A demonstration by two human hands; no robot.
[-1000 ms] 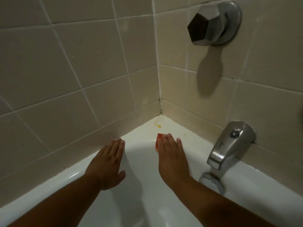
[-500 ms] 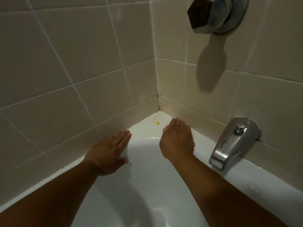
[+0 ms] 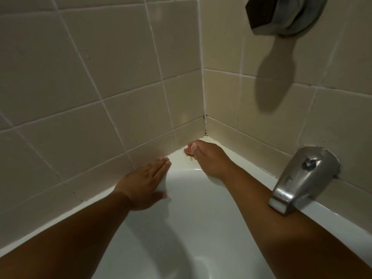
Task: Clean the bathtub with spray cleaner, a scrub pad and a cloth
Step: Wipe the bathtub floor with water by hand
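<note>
Bathtub corner, contents as seen:

1. Bathtub, white, set into a corner of beige tiled wall.
2. Left hand: flat on the back rim, fingers straight and together, tips at the wall's foot, thumb over the inner lip. It holds nothing.
3. Right hand: in the far corner of the rim, fingers bent over the scrub pad and pressing it down. The hands lie apart.
4. Scrub pad: reddish, mostly hidden under the fingertips, on the rim at the far corner.
5. Stain: small, yellowish, just beside the pad.
6. Spout: metal, above the right rim.
7. Valve knob: metal, faceted, high on the right wall.
</note>
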